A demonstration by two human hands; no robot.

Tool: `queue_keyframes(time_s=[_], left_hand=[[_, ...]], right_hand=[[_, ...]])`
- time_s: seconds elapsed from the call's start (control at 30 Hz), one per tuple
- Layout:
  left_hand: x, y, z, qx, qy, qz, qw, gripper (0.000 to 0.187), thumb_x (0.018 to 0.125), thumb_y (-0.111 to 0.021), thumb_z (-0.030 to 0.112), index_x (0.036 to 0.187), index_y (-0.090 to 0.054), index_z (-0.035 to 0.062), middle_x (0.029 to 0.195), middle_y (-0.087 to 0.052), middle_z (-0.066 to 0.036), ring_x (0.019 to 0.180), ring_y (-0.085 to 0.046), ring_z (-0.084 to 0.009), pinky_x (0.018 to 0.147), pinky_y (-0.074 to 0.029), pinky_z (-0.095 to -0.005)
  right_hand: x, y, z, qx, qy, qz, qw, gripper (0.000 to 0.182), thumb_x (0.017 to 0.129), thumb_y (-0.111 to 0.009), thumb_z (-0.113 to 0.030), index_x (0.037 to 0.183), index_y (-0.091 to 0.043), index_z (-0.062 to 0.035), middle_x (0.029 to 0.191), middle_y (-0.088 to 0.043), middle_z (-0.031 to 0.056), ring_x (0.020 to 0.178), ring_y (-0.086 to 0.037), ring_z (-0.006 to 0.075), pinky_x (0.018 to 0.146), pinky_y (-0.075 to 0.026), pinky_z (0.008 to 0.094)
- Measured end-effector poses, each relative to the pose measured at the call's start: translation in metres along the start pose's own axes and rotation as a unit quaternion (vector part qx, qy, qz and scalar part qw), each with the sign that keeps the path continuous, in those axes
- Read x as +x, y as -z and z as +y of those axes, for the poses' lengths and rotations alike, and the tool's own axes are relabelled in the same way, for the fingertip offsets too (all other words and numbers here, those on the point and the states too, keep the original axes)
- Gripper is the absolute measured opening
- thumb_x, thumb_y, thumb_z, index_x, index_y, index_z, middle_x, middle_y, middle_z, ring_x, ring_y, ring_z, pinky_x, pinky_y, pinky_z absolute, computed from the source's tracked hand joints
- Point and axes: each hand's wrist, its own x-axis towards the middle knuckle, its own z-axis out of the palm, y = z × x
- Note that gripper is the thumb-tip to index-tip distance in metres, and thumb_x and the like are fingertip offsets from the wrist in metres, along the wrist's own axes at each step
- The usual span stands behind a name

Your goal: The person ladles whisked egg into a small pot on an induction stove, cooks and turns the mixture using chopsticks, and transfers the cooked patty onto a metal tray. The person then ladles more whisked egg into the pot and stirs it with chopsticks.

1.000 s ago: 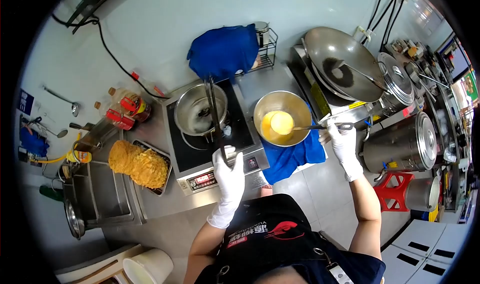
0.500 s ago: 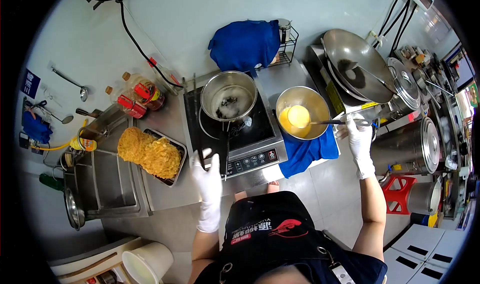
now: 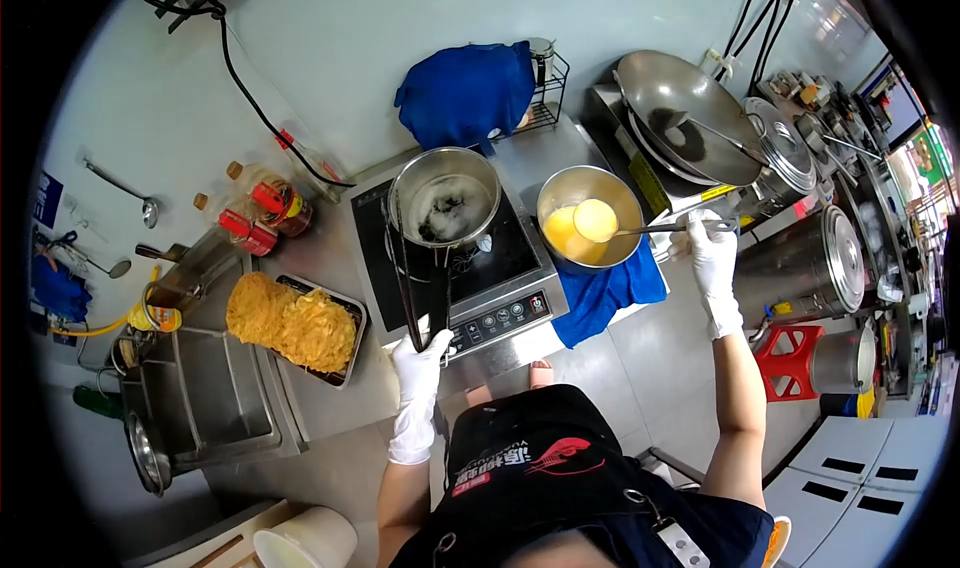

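Right grip (image 3: 713,260) pinching the handle of a ladle (image 3: 648,230), left grip (image 3: 416,370) closed round long dark sticks (image 3: 405,278).
The ladle's cup, holding yellow liquid, shows within the rim of a steel bowl (image 3: 620,190) containing more; a saucepan (image 3: 482,176) on the cooktop (image 3: 525,258) holds cloudy liquid with dark patches. The ladle lies crosswise, cup leftward; the sticks point away from the person, along the saucepan's left side. Both arms stretch forward, the right out to the side.
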Motion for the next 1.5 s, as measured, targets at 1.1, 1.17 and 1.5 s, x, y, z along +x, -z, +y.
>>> queue_keyframes(time_s=[1.1,1.17,1.5], left_hand=[[-0.029,0.073,-0.003,-0.005,-0.007,0.120,0.993,0.020,0.084,-0.063,0.010,0.101,-0.061,-0.0013,0.087,-0.063,-0.005,0.068,-0.059,-0.0110,0.061,-0.045,-0.0205],[-0.030,0.074,-0.002,-0.004,0.004,0.123,0.992,0.020,0.084,-0.062,0.010,0.100,-0.061,-0.0014,0.087,-0.063,-0.005,0.068,-0.059,-0.0112,0.061,-0.045,-0.0206],[-0.028,0.079,0.004,-0.023,0.035,0.129,0.991,0.019,0.084,-0.062,0.009,0.099,-0.059,-0.0024,0.087,-0.064,-0.006,0.067,-0.059,-0.0113,0.063,-0.045,-0.0211]], right_hand=[[-0.005,0.003,0.012,-0.015,0.014,0.030,0.999,0.027,0.090,-0.054,-0.026,0.083,-0.059,0.0002,0.062,-0.060,0.0074,0.047,-0.056,0.0121,0.045,-0.044,0.0216],[-0.009,0.001,0.009,-0.015,0.015,0.028,0.999,0.028,0.091,-0.052,-0.026,0.081,-0.058,-0.0002,0.058,-0.059,0.0062,0.046,-0.054,0.0109,0.045,-0.043,0.0208],[-0.021,-0.015,-0.006,-0.047,0.029,0.030,0.998,0.027,0.091,-0.051,-0.026,0.080,-0.057,-0.0015,0.056,-0.059,0.0043,0.046,-0.053,0.0096,0.047,-0.040,0.0199]])
